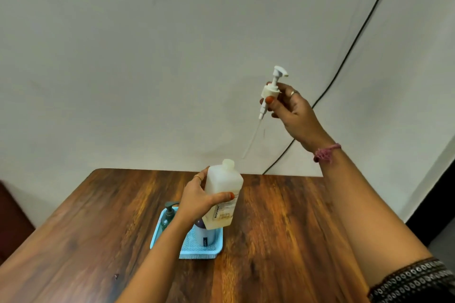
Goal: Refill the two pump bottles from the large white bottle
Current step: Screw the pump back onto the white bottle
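My left hand [197,198] grips the large white bottle [222,194], held tilted above the light blue tray [187,251]; the bottle's neck is uncovered. High up and to the right, my right hand [293,108] holds a white pump head [272,88] by its collar, and its thin clear dip tube hangs down toward the bottle's mouth without touching it. In the tray stand a dark green pump bottle [168,215] at the back left and a pale blue bottle [205,236], partly hidden behind the white bottle.
The tray sits near the middle of a brown wooden table [283,229]. A white wall rises behind the table's far edge, and a black cable [349,49] runs down it to the table.
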Motion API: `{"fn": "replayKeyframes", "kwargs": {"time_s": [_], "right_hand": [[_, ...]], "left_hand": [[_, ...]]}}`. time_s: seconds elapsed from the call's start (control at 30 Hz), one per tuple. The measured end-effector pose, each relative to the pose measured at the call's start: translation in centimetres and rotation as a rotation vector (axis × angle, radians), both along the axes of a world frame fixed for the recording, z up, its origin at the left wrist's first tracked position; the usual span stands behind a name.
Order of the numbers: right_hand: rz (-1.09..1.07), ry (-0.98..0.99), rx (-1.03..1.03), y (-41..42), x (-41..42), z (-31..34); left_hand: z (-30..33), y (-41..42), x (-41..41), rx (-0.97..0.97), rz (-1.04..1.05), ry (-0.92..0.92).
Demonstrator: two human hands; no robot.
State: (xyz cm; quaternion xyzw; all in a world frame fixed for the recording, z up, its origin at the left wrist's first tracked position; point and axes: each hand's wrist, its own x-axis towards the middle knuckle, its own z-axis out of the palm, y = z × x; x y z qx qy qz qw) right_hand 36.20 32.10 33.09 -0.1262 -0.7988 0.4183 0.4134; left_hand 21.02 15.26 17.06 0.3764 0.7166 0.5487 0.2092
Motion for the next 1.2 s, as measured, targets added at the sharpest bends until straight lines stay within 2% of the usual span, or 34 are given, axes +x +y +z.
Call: {"fn": "replayKeyframes", "kwargs": {"time_s": [0.23,0.67,1.2], "right_hand": [[0.040,0.059,-0.035,-0.8,-1.1,3.7],[0.123,-0.067,0.087,-2.1,-1.3,3.1],[0.242,-0.263,0.097,-1.9,-0.2,1.4]], "left_hand": [[2.4,0.5,-0.3,0.052,-0.025,-0.017],[5.5,0.9,0.3,0.109,-0.092,0.014],[9.2,1.0,1.6,0.213,-0.198,0.005]]}}
